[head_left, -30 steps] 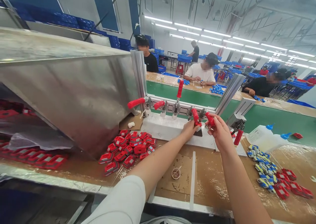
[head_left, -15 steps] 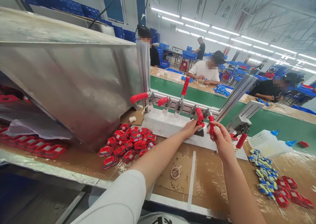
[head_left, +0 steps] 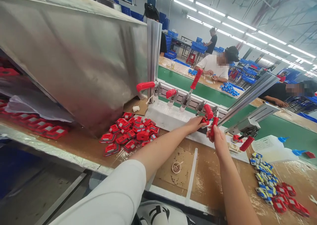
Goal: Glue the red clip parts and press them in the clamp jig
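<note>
A row of toggle clamps with red handles is fixed to an aluminium rail above a white fixture plate (head_left: pixel 168 119). My left hand (head_left: pixel 195 123) rests on the plate under one red clamp handle (head_left: pixel 208 112), fingers curled at its base. My right hand (head_left: pixel 216 138) grips the neighbouring red clamp handle (head_left: pixel 214 124), which points down towards me. Further left along the rail, one clamp handle (head_left: pixel 145 86) lies flat and another clamp handle (head_left: pixel 196 78) stands upright.
A heap of red plastic parts (head_left: pixel 130 134) lies left of the plate, under a slanted steel chute (head_left: pixel 79 59). Blue and red parts (head_left: pixel 268 182) and white glue bottles (head_left: pixel 268 144) sit at right. A small cup (head_left: pixel 176 167) stands near me. Other people work across the green conveyor (head_left: pixel 195 89).
My right hand has pulled its red clamp handle from raised to pointing downward. My left hand has stayed at the neighbouring clamp. The camera has tilted and shifted.
</note>
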Action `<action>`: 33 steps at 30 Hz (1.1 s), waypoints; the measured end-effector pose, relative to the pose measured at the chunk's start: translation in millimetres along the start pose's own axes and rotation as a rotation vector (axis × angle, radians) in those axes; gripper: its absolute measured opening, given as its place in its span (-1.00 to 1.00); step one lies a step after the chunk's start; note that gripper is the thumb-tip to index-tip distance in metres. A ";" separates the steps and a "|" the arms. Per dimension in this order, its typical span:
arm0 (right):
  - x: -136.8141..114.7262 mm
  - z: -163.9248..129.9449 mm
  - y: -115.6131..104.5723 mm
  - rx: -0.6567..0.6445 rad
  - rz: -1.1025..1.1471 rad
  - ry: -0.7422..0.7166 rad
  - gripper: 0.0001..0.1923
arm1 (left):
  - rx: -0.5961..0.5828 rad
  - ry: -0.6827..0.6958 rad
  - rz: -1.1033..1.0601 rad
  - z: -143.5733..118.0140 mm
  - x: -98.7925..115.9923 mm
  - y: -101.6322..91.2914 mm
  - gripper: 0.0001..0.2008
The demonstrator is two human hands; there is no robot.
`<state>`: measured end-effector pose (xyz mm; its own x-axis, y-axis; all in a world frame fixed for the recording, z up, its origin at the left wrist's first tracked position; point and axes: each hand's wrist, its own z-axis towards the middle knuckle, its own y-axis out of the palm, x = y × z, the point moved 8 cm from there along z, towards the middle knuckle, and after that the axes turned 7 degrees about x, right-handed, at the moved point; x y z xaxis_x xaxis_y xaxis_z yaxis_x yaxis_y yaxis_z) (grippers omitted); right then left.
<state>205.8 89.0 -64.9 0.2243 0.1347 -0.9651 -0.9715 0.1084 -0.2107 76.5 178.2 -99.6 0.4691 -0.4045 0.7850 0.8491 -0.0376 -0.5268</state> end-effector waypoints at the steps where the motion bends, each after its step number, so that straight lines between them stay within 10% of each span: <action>1: 2.6 2.2 3.8 -0.028 -0.074 -0.041 -0.40 | -0.006 -0.001 0.004 0.3 1.2 0.1 -0.68; 7: 19.5 21.6 5.0 0.048 -0.613 -0.227 -0.30 | -0.038 -0.012 0.086 -15.1 18.2 -9.0 -0.62; 12: 17.0 9.8 -3.0 0.033 -0.993 -0.187 -0.31 | -0.130 -0.005 0.279 -71.3 12.8 -79.8 -0.82; 18: -8.9 -77.9 64.9 -0.620 -0.629 -0.449 -0.38 | -0.156 -0.013 0.645 -147.9 9.3 -182.5 -0.72; 27: -13.7 -120.4 104.2 -0.841 -0.573 -0.632 -0.62 | -0.288 0.117 0.833 -195.7 24.6 -156.0 -0.91; 33: -12.0 -124.0 106.1 -0.829 -0.533 -0.723 -0.67 | -0.243 -0.017 0.323 -175.1 45.6 -131.0 -0.77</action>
<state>90.5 -23.3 -94.9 0.3437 0.8105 -0.4743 -0.4400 -0.3072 -0.8438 -55.9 4.7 -51.8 0.7084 -0.4158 0.5704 0.5759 -0.1268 -0.8076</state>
